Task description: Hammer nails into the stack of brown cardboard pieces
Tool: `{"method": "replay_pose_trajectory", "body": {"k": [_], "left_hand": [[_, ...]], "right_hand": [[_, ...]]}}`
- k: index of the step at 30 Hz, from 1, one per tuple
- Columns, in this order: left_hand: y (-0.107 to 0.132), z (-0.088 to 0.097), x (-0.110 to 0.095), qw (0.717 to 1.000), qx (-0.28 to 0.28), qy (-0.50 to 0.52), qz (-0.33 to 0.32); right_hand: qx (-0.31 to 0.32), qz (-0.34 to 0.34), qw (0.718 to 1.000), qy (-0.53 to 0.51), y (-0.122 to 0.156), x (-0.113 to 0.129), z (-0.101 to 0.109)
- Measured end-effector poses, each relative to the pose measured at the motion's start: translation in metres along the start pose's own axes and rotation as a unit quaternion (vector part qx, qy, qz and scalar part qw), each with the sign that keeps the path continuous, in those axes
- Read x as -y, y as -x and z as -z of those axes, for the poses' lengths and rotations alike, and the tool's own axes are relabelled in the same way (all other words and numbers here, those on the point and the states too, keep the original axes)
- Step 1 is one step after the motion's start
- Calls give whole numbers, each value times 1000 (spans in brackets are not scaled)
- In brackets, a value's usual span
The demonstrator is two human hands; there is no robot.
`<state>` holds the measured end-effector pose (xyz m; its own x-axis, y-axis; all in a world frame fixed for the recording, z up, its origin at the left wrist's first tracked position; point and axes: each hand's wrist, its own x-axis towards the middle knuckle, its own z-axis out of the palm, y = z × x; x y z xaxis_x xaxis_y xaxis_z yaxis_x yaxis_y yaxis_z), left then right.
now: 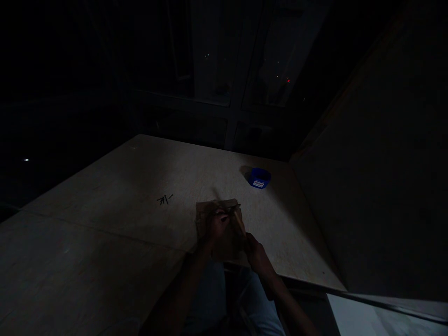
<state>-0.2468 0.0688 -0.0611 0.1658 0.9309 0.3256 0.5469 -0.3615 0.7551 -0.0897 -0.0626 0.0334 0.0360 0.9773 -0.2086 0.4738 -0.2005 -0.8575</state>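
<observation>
My right hand [256, 252] is closed around the light wooden handle of a hammer [240, 224]. The hammer's dark head is at the far side of a brown wooden board [224, 247], close to the fingers of my left hand [217, 225]. That hand rests over the board with its fingers pinched together; whatever they hold is lost in the dark. The board lies near the table's front edge, before my knees. Several dark nails [164, 199] lie loose on the tabletop to the left of the board.
A blue plastic tub [259, 178] with a white label stands beyond the board, to the right. The pale table [115, 186] meets an upright panel [378, 200] on its right side. Dark window frames [234, 100] stand behind the table. Light is very low.
</observation>
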Motion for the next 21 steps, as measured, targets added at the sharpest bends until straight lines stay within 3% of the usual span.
{"method": "replay_pose_trajectory", "body": {"k": [5, 11, 14, 21], "left_hand": [[0, 1, -1, 1000, -11, 8, -2], [1, 0, 1, 1000, -20, 15, -1], [0, -1, 2, 1000, -14, 18, 5], [-1, -1, 1, 1000, 5, 11, 26]], "right_hand": [[-29, 36, 998, -50, 0, 0, 1], [8, 14, 999, -43, -3, -2, -1], [-11, 31, 998, -61, -3, -2, -1], [17, 4, 1000, 10, -7, -3, 3]]}}
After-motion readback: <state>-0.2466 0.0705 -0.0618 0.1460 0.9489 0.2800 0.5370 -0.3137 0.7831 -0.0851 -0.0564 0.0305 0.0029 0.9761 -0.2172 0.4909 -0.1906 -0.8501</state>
